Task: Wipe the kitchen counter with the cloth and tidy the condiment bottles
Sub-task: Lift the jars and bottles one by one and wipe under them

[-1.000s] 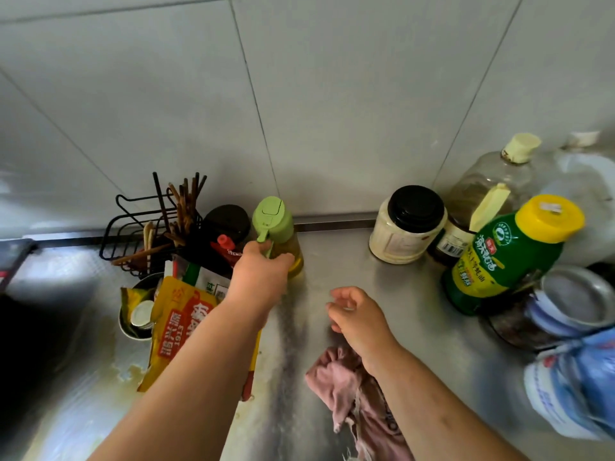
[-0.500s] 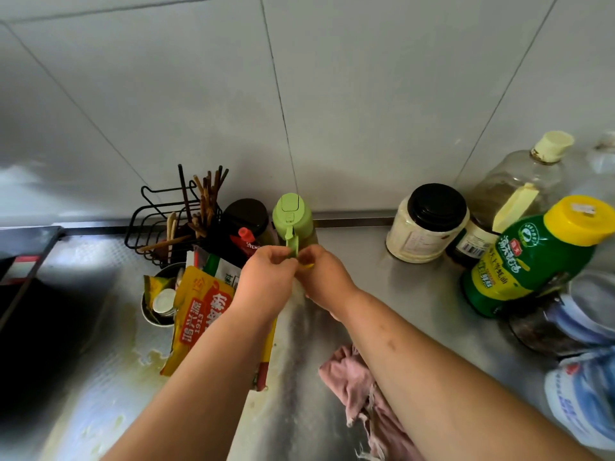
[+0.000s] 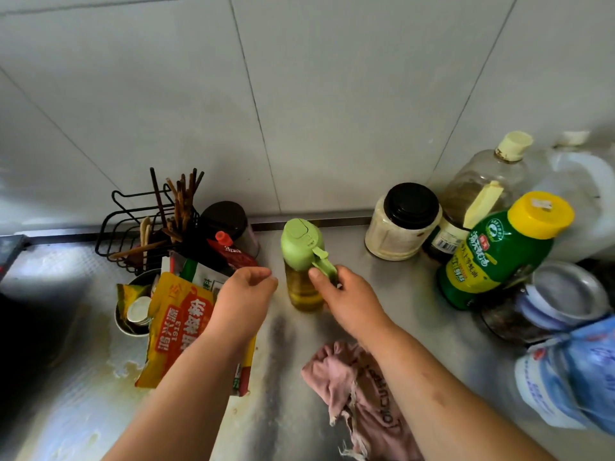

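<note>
An oil bottle with a light green lid (image 3: pixel 301 261) stands upright on the steel counter (image 3: pixel 416 294) near the back wall. My right hand (image 3: pixel 349 301) grips its green handle, thumb on top. My left hand (image 3: pixel 244 297) hovers just left of the bottle, fingers loosely curled, holding nothing. A crumpled pink cloth (image 3: pixel 359 394) lies on the counter under my right forearm. To the right stand a black-lidded jar (image 3: pixel 402 221), a green bottle with a yellow cap (image 3: pixel 499 251) and a clear oil bottle (image 3: pixel 482 181).
A black wire rack with chopsticks (image 3: pixel 149 221), a dark jar (image 3: pixel 226 221), a red-capped bottle (image 3: pixel 229 251), a yellow packet (image 3: pixel 176 327) and a small metal cup (image 3: pixel 133 314) crowd the left. A metal-lidded container (image 3: pixel 562 297), a blue bag (image 3: pixel 572 374) and a white jug (image 3: pixel 585 194) sit at right.
My left hand has let go of the green-lidded bottle and drawn back to its left. My right hand came up from beside the cloth and took the bottle's handle.
</note>
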